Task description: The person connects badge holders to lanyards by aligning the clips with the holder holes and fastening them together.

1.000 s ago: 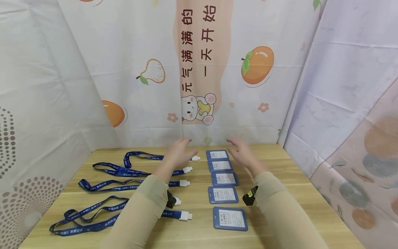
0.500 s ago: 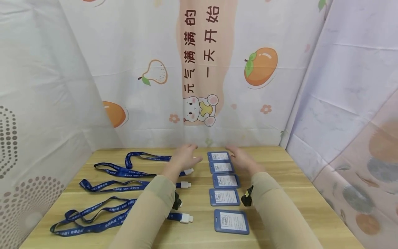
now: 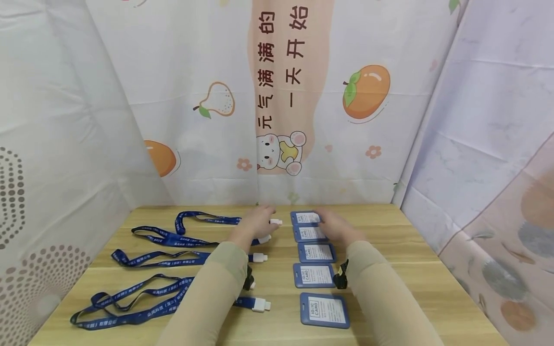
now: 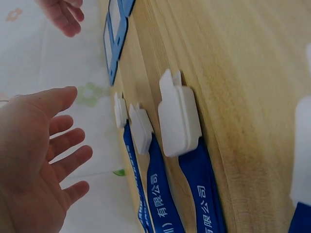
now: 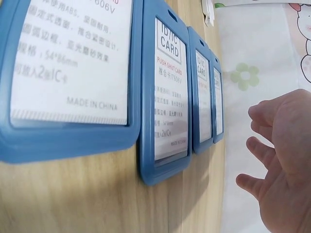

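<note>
My left hand (image 3: 258, 222) is above the far lanyards, its fingers spread and relaxed around nothing. Just beyond its thumb shows the white plastic clip (image 3: 277, 222) of the farthest navy lanyard (image 3: 207, 219). In the left wrist view, several white clips (image 4: 179, 121) lie beside that hand. My right hand (image 3: 336, 227) is by the two farthest blue badge holders, its fingertips overlapping the edge of the farthest badge holder (image 3: 304, 217) in the head view. From the right wrist, the loosely bent fingers (image 5: 262, 150) appear apart from the badge holders (image 5: 165, 97).
Several lanyards (image 3: 143, 300) stretch across the left of the wooden table (image 3: 277, 331), clips pointing right. Several badge holders, the nearest badge holder (image 3: 324, 310) at the front, form a column right of centre. A printed curtain (image 3: 207, 158) hangs behind the table's far edge.
Both hands have come lower and nearer the tabletop. The left has moved slightly right, and the right hand's fingertips now overlap the farthest badge holder. Lanyards and badge holders stay put.
</note>
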Demonstrator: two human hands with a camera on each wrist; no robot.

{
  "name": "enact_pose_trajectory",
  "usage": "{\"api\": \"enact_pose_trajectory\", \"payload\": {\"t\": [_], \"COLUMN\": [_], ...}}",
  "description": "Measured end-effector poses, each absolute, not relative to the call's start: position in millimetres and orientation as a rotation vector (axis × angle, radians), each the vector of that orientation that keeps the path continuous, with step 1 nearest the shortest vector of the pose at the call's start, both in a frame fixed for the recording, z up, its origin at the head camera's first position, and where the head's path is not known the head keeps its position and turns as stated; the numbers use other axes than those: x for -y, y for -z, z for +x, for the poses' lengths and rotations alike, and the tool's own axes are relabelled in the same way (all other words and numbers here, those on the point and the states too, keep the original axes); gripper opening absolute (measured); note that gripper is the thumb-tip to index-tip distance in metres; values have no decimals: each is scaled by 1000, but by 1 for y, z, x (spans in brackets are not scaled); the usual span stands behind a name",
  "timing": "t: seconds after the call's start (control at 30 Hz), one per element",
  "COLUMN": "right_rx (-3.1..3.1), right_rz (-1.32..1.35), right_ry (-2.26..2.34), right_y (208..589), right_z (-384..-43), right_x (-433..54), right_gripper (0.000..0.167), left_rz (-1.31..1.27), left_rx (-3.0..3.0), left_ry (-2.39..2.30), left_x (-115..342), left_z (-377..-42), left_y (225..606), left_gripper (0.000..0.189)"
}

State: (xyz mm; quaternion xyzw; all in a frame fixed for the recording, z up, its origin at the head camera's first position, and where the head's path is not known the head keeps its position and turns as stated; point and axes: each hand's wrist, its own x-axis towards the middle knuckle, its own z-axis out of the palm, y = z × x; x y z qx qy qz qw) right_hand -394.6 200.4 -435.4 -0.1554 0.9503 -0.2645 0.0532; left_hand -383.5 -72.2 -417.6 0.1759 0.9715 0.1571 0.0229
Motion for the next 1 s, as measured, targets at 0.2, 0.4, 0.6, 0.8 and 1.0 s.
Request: {"api": "enact_pose_trajectory", "payload": {"t": [0.2, 0.4, 0.6, 0.8, 1.0], "right_rx": [-2904, -2915, -2888, -2873, -2856], "right_rz": [-493, -522, -473, -461, -452], "right_ry": [825, 873, 969, 1017, 1072], "right_y": [435, 437, 439, 437, 437], "right_z": [-391, -388, -387, -384, -381], "right_x": [-197, -192, -191, -192, -192], "right_gripper": [60, 64, 64, 64, 62], "left_rz": [515, 495, 503, 437, 415], "left_rx": [-2936, -2904, -2890, -2844, -2828], "left_ry": [-529, -510, -454, -445, -406], "left_x": [75, 73, 67, 64, 63], "left_z": [-388, -394, -397, -394, -390], "left_y": [419, 419, 423, 427, 429], "left_gripper": [49, 42, 34, 34, 39]}}
